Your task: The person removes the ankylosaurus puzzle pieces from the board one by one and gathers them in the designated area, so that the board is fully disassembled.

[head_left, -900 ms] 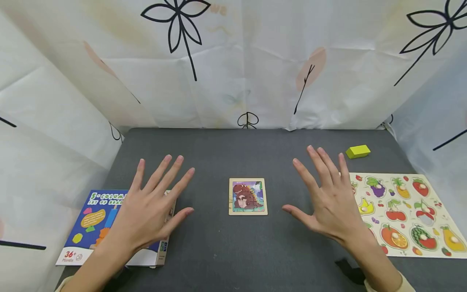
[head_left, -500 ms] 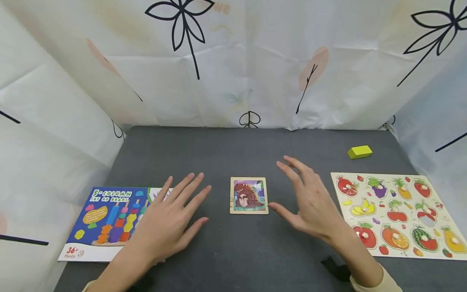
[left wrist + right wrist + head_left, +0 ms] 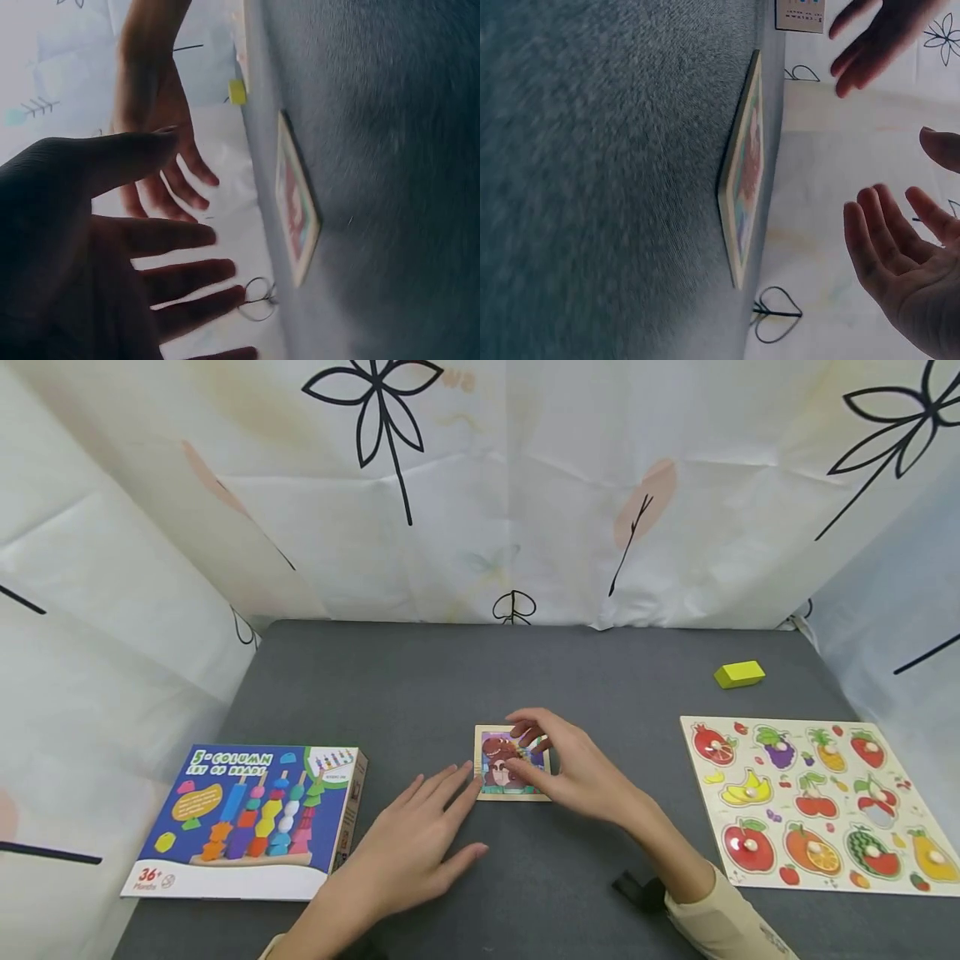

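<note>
A small square wooden jigsaw puzzle with a brown dinosaur picture lies flat mid-table, its pieces set in a pale frame. My right hand hovers over its right half, fingers loosely bent, thumb apart, covering part of the picture in the head view. At the puzzle's lower left my left hand has straight fingers, with the fingertips overlapping the frame's edge in that view. Both wrist views show a gap between the hands and the puzzle. Neither hand holds anything.
To the left lies a blue and white bead-set box. A fruit peg puzzle board covers the right side, with a yellow-green block behind it. Patterned white cloth hangs behind the grey table.
Both hands have come inward from the sides towards the dinosaur puzzle. The right fingers are more bent than before. The bead-set box and the fruit board are now uncovered.
</note>
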A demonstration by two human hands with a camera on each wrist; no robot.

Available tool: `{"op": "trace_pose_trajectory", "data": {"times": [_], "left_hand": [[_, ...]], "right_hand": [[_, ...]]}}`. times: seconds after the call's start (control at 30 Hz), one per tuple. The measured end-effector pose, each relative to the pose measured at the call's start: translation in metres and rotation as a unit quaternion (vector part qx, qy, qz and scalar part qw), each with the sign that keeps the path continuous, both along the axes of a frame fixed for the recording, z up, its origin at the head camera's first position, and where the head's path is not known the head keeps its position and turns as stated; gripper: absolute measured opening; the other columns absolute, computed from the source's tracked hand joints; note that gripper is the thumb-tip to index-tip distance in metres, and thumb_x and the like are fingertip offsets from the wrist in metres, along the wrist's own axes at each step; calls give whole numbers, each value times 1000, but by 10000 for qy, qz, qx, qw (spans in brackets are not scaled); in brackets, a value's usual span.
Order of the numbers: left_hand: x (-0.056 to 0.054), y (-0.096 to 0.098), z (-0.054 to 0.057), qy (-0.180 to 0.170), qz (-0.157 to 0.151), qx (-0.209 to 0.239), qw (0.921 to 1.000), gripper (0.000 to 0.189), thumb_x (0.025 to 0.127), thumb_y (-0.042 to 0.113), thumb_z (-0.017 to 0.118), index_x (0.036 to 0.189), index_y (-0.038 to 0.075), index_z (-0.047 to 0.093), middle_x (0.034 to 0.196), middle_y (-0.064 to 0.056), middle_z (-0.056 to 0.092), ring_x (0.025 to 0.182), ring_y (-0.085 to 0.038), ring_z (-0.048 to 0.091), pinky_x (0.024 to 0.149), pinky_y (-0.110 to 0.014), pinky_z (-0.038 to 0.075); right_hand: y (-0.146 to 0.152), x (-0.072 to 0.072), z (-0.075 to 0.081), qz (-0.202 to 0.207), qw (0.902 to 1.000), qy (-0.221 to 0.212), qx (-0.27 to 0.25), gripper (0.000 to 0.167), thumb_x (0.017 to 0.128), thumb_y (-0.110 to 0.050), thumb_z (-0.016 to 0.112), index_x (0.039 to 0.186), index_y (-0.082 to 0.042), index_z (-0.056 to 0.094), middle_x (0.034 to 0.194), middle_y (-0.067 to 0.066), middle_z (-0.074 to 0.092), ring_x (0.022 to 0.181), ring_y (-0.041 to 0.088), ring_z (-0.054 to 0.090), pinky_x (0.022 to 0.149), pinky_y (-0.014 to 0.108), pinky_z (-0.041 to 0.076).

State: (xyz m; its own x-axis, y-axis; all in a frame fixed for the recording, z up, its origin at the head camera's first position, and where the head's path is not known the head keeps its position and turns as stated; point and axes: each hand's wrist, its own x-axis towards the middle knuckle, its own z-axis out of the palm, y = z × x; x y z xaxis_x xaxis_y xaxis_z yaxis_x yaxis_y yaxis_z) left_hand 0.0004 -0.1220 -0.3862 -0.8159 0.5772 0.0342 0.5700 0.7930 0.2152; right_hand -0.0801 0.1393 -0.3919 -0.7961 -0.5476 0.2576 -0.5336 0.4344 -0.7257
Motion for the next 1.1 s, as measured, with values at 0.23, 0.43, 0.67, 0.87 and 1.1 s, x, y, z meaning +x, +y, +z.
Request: {"op": "trace_pose_trajectory", "data": {"times": [0.23, 0.43, 0.67, 0.87, 1.1], "left_hand": [[-10, 11, -19, -1149, 132, 34, 9933, 77, 105, 50, 67, 166, 8, 44, 175, -18, 39, 161, -39, 42, 124, -66, 44], [-17, 16, -27, -1596, 291, -47, 9867, 82, 106, 51, 67, 170, 11, 36, 179, -20, 29, 165, -41, 33, 126, -70, 39], [-25, 22, -30, -1621, 471, -47, 9856, 80, 105, 49, 70, 169, 12, 40, 181, -20, 24, 166, -42, 31, 126, -74, 35], [-28, 24, -31, -1623, 562, -115, 9851, 79, 105, 50, 69, 169, 15, 40, 181, -17, 24, 166, -40, 31, 127, -73, 34], [-27, 25, -31, -1581, 569, -152, 9857, 78, 105, 51, 69, 168, 14, 42, 181, -17, 24, 166, -40, 31, 127, -73, 34]], "right_hand": [[-14, -24, -14, 227, 9949, -970, 157, 32, 105, -20, 74, 133, -5, 68, 110, 4, 78, 100, 17, 74, 91, 37, 65], [-24, -43, -23, 279, 9900, -1237, 623, 25, 102, -15, 77, 121, 0, 73, 102, 7, 78, 90, 13, 73, 82, 25, 63], [-33, -63, -28, 243, 9835, -1442, 1065, 21, 97, -14, 83, 110, 0, 77, 90, 8, 76, 76, 7, 67, 69, 20, 57], [-37, -71, -27, 123, 9775, -1591, 1382, 21, 94, -15, 86, 105, 0, 77, 85, 7, 74, 68, 7, 64, 62, 20, 55], [-40, -69, -24, -40, 9750, -1454, 1678, 22, 94, -19, 86, 103, -2, 76, 87, 5, 74, 70, 9, 65, 64, 21, 54]]}}
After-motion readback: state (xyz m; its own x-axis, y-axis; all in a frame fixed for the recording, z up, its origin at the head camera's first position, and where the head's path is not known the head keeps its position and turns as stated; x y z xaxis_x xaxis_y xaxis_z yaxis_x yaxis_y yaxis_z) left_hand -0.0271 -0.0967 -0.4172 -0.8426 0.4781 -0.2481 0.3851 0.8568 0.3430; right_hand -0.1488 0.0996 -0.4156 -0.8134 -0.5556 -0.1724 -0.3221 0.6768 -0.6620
